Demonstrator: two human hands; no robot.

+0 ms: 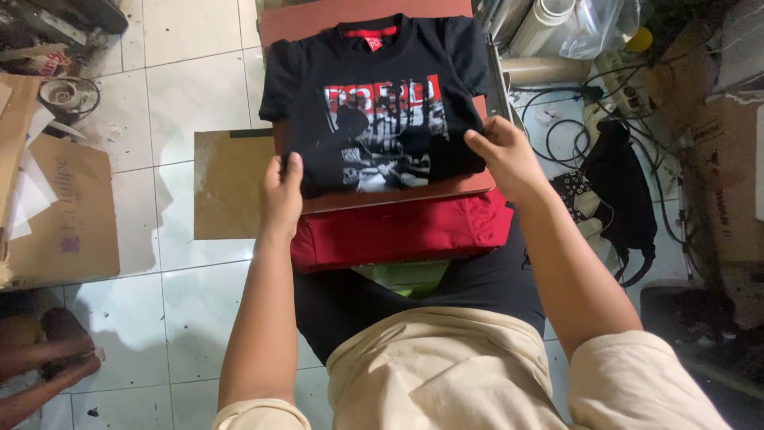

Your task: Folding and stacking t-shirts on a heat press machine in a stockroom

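A black T-shirt [374, 87] with a red, white and grey print lies face up on a reddish-brown board [446, 188]. My left hand [282, 195] presses on the shirt's lower left hem. My right hand [503, 155] pinches the lower right hem, folding the edge under. Red cloth [398, 231] sits beneath the board, in front of my lap.
Flat brown cardboard [227, 183] lies on the white tiled floor, left of the board. More cardboard [68, 215] and a tape roll [64, 95] are at far left. Black cables [573, 131], a black bag [625, 191] and plastic rolls [541, 24] crowd the right. Another person's arm [40, 358] shows at bottom left.
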